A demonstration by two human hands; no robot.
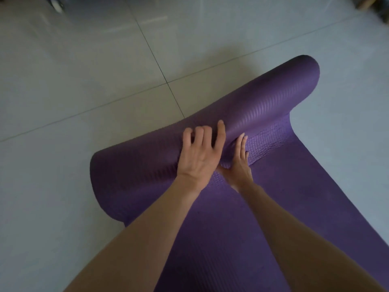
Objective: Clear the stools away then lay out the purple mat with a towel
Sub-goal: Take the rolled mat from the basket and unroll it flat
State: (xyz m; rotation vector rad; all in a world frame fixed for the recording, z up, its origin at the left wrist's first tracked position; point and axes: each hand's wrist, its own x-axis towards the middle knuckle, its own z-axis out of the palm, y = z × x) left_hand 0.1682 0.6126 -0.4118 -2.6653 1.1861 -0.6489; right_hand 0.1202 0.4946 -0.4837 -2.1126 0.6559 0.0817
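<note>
The purple mat lies partly unrolled on the pale tiled floor. Its rolled part runs from lower left to upper right, and the flat part stretches toward me at the bottom right. My left hand rests on top of the roll, fingers spread and partly bent. My right hand lies just right of it with straight fingers pressed into the crease where the roll meets the flat mat. No stool or towel is in view.
Grey floor tiles with dark grout lines spread to the left and beyond the roll. Blurred dark objects sit at the top right corner, and another blurred thing at the top left edge.
</note>
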